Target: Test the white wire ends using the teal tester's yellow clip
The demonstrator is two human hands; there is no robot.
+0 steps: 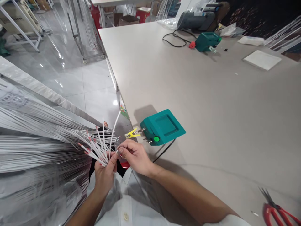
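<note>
My left hand (104, 174) is closed around a fan of several thin white wires with pink-red tips (94, 146), held just off the table's near-left edge. My right hand (134, 155) pinches one white wire (114, 127) that curves up from the fan. Just beyond my right hand a small teal device (164, 127) with a green button sits on the table. Metal prongs and a yellow clip (131, 133) stick out of the device's left side, toward the wires.
A large bundle of white wires (30, 135) lies to the left. Red-handled scissors (277, 210) rest at the near right. At the far end of the grey table (211, 94) stand a second teal device (208, 40), a black cable, a dark machine and white sheets.
</note>
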